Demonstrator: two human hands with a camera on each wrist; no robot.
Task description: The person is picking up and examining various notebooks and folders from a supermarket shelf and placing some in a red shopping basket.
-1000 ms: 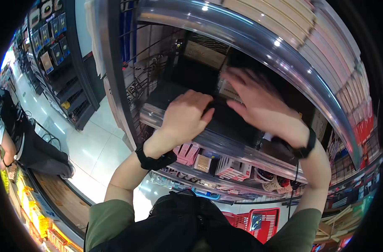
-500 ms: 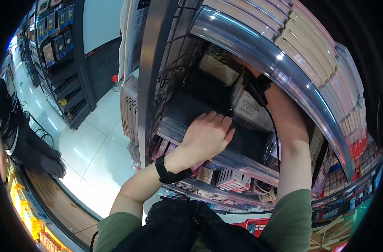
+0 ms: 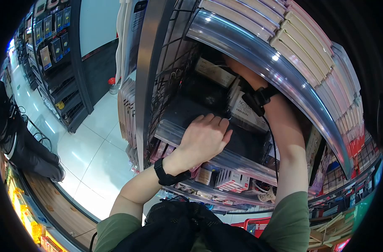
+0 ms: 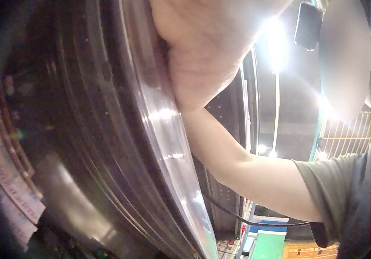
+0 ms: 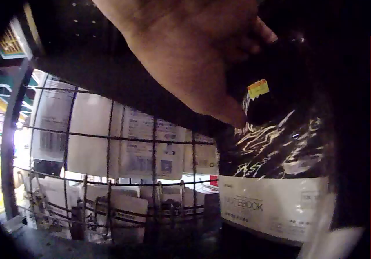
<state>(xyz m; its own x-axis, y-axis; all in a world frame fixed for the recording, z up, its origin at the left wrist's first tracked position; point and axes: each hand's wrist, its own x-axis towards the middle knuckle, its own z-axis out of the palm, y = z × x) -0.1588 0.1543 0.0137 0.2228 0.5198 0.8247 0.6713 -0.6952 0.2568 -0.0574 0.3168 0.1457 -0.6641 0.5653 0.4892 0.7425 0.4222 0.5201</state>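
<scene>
My left hand (image 3: pixel 206 136) rests at the shelf's clear front strip (image 3: pixel 174 131), fingers loosely bent; in the left wrist view the left hand (image 4: pixel 214 38) lies against that strip (image 4: pixel 168 149). Under the upper shelf my right hand (image 3: pixel 239 69) reaches in, its fingers hidden there. The right wrist view shows the right hand (image 5: pixel 185 44) gripping the upper part of a plastic-wrapped notebook (image 5: pixel 264 207), black with a pale lower band and a yellow sticker (image 5: pixel 258 88). This notebook (image 3: pixel 214 72) stands at the back left. Another wrapped notebook (image 3: pixel 248 113) lies nearer the front.
Rows of books (image 3: pixel 300 46) fill the upper shelf above a curved clear edge (image 3: pixel 262 52). A wire grid (image 3: pixel 168 63) and a metal post (image 3: pixel 147 71) bound the left side. Below are small packaged goods (image 3: pixel 233 179) and a red basket (image 3: pixel 258 224). A person's legs (image 3: pixel 34 157) are at the left.
My right hand has gone from above the front notebook to deep under the upper shelf. The back notebook has shifted slightly since half a second ago. My left hand stays at the shelf edge.
</scene>
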